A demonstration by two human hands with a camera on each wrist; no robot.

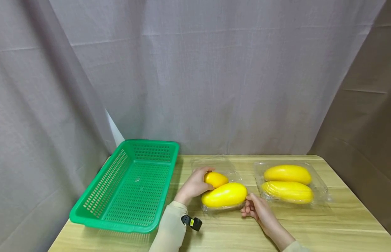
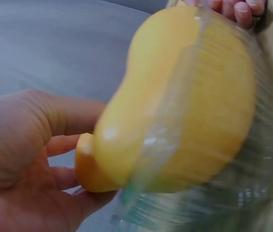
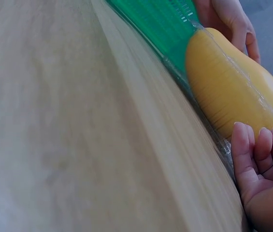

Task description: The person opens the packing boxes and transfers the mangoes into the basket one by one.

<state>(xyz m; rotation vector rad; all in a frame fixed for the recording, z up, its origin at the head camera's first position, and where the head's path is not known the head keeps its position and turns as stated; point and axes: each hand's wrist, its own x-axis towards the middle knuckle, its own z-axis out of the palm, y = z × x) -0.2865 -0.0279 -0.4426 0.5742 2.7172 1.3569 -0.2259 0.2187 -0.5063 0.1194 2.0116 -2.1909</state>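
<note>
Two fruits lie in a clear plastic box (image 1: 214, 210) at the middle of the table: a long yellow, papaya-shaped fruit (image 1: 225, 195) in front and an orange-yellow fruit (image 1: 217, 179) behind it. My left hand (image 1: 195, 185) grips the left end of the rear fruit, fingers over its far side and thumb on the near side. In the left wrist view, the front fruit (image 2: 175, 106) hides most of the rear one. My right hand (image 1: 258, 209) pinches the box's rim at its right end, other fingers curled. The right wrist view shows those fingers (image 3: 242, 145) beside the front fruit.
A green perforated basket (image 1: 176, 157) stands on the left of the wooden table (image 1: 350, 224). To the right, another clear box (image 1: 321, 189) holds two long yellow fruits (image 1: 288, 191). Behind the table hangs a grey curtain (image 1: 230, 87).
</note>
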